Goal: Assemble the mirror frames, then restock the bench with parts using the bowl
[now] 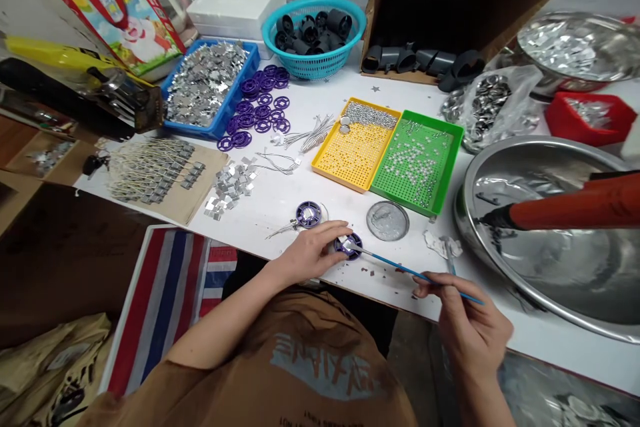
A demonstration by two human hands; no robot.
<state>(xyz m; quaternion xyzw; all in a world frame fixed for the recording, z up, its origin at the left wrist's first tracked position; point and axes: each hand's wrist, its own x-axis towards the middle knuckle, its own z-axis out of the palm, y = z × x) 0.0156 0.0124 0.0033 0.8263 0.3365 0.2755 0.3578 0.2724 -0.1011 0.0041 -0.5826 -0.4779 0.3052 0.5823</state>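
Observation:
My left hand (306, 253) has its fingers closed on the rim of a purple plastic ring (356, 252) that lies on the white table near its front edge. A pale square plate sits in the ring's middle. My right hand (473, 320) pinches a thin blue-handled brush (395, 264), its tip touching the middle of that ring. To the left lies a second purple ring (309, 214), with a silver square at its centre and wires beside it. Behind the brush is a shallow round dish (388, 220) with a grey, paste-like substance in it.
A yellow tray (350, 153) and a green tray (415, 163) hold small metal parts. Loose purple rings (263, 113), square plates (233, 187) and wired parts (150, 170) lie leftward. A large steel bowl (470, 227) with an orange-handled tool (575, 203) stands right.

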